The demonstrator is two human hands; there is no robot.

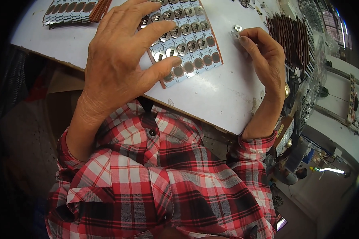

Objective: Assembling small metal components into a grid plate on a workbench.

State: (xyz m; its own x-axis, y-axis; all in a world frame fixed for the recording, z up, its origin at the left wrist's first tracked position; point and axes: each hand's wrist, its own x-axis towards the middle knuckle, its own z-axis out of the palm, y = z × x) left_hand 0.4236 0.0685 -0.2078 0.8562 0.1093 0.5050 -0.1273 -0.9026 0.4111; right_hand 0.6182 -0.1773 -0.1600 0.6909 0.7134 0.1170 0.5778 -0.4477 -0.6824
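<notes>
A panel of small light-blue circuit boards [190,65] lies on the white table, its brown edge showing. Several rows carry shiny silver round metal clips [182,48]; the nearest row shows bare dark round pads [198,63]. My left hand [117,55] is spread over the panel's left part, fingers apart, the thumb and fingertips at the boards, covering some of them. To the right of the panel, my right hand [265,55] pinches a small silver metal clip [237,28] between thumb and forefinger, just above the tabletop.
A stack of similar panels [70,12] sits at the far left of the white table [187,99]. Another stack [289,40] stands on edge beyond my right hand. Loose small metal pieces [245,4] lie at the far edge. A person [287,175] is in the right background.
</notes>
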